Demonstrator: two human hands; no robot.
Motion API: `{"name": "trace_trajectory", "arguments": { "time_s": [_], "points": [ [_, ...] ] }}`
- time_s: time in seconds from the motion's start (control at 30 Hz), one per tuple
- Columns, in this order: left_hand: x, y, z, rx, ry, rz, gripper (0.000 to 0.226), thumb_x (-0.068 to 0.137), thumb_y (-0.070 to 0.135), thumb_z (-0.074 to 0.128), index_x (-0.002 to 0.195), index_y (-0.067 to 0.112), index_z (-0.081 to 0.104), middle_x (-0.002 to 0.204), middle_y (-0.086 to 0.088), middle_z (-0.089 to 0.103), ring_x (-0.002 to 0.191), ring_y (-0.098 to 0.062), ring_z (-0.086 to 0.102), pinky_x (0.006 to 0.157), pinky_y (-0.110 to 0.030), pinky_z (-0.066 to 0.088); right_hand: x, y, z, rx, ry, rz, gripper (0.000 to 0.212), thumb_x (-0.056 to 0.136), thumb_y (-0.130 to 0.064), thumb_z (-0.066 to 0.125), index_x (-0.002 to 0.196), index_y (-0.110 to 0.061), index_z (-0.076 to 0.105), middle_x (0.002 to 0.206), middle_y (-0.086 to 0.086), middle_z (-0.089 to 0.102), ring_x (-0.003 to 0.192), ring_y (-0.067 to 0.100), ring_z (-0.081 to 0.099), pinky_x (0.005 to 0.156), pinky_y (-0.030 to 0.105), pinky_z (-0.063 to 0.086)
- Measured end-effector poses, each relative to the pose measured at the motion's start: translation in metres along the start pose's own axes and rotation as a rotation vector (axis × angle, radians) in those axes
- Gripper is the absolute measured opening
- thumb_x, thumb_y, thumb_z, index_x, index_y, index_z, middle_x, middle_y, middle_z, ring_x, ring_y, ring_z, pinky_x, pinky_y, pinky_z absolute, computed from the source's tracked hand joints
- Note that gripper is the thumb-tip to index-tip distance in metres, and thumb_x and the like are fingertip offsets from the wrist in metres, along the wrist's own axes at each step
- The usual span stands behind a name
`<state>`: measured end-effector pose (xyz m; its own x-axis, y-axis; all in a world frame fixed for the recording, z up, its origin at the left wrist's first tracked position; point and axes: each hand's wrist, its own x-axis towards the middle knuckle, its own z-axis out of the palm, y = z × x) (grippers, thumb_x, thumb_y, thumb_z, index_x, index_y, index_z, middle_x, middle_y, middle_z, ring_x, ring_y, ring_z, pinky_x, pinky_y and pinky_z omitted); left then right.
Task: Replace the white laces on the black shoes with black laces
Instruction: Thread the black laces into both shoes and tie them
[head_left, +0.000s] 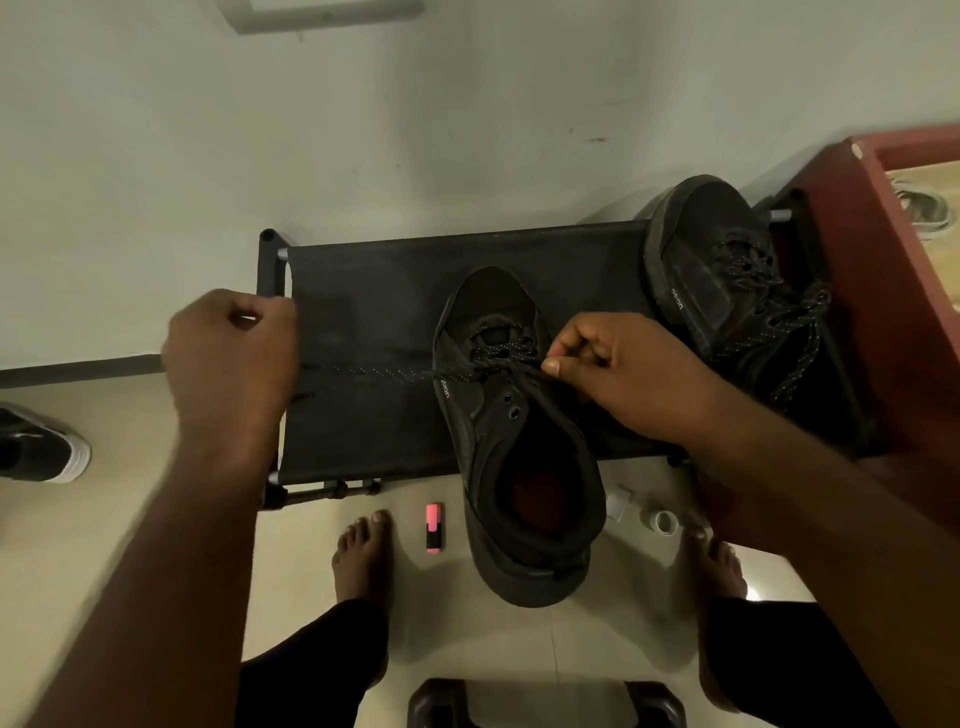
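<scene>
My left hand (231, 358) has its fingers curled round the black lace (374, 372), which stretches taut rightward across the rack shelf (363, 301) to the near shoe (519, 457). My right hand (623, 374) pinches the lace at its eyelets. The second shoe (727, 291), black-laced, sits far right.

White lettering (448, 391) runs up the side of the black shoe (511, 452) nearest me, stood on end and too small to read surely. The second shoe (722, 280), off to my right, carries a like mark (677, 300) — seemingly "asion" (leading letters unclear).
</scene>
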<state>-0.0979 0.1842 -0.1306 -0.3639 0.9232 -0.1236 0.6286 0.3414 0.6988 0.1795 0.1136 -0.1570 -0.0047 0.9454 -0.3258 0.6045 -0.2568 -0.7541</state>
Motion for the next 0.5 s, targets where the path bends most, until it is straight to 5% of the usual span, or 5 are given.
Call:
{"name": "trace_trajectory", "arguments": {
  "time_s": [0.13, 0.2, 0.3, 0.37, 0.5],
  "points": [
    [0.004, -0.012, -0.011, 0.278, 0.109, 0.114, 0.034, 0.088, 0.037, 0.052, 0.107, 0.016, 0.069, 0.102, -0.004, 0.070, 0.093, -0.025, 0.064, 0.088, -0.042, 0.052, 0.000, 0.003, 0.001, -0.013, 0.011, 0.012, 0.011, 0.093, -0.027, 0.069, 0.082, -0.027, 0.067, 0.076, -0.005, 0.069, 0.070, 0.006, 0.065, 0.067, 0.024, 0.052],
    [-0.003, -0.004, -0.002, 0.252, 0.076, 0.254, 0.027, 0.091, 0.033, 0.055, 0.107, 0.017, 0.070, 0.108, -0.004, 0.069, 0.096, -0.021, 0.063, 0.092, -0.035, 0.050, 0.000, 0.003, 0.002, -0.012, 0.016, 0.011, 0.013, 0.093, -0.024, 0.069, 0.081, -0.029, 0.065, 0.079, -0.008, 0.067, 0.072, 0.001, 0.063, 0.067, 0.018, 0.048],
    [-0.034, 0.020, 0.028, 0.104, -0.277, 0.417, 0.010, 0.096, 0.031, 0.060, 0.103, 0.027, 0.066, 0.094, 0.010, 0.065, 0.082, 0.004, 0.059, 0.073, -0.001, 0.040, 0.000, 0.001, 0.004, 0.021, 0.032, 0.006, 0.014, 0.091, -0.017, 0.070, 0.083, -0.028, 0.066, 0.075, -0.010, 0.065, 0.066, -0.005, 0.059, 0.059, 0.010, 0.044],
    [-0.048, 0.025, 0.045, 0.180, -0.531, 0.421, 0.014, 0.091, 0.040, 0.064, 0.099, 0.029, 0.063, 0.089, 0.014, 0.062, 0.081, 0.006, 0.058, 0.066, -0.005, 0.041, -0.001, -0.003, 0.005, 0.038, 0.054, -0.001, 0.010, 0.090, -0.018, 0.072, 0.083, -0.024, 0.067, 0.071, -0.007, 0.066, 0.060, -0.003, 0.060, 0.055, 0.010, 0.044],
    [-0.049, 0.022, 0.057, 0.271, -0.615, 0.331, 0.024, 0.088, 0.041, 0.068, 0.086, 0.017, 0.064, 0.076, 0.003, 0.062, 0.067, -0.006, 0.056, 0.056, -0.018, 0.042, -0.001, -0.006, 0.006, 0.030, 0.071, 0.011, 0.011, 0.091, -0.024, 0.072, 0.082, -0.017, 0.068, 0.062, -0.002, 0.065, 0.051, 0.002, 0.056, 0.050, 0.011, 0.043]
  ]
}}
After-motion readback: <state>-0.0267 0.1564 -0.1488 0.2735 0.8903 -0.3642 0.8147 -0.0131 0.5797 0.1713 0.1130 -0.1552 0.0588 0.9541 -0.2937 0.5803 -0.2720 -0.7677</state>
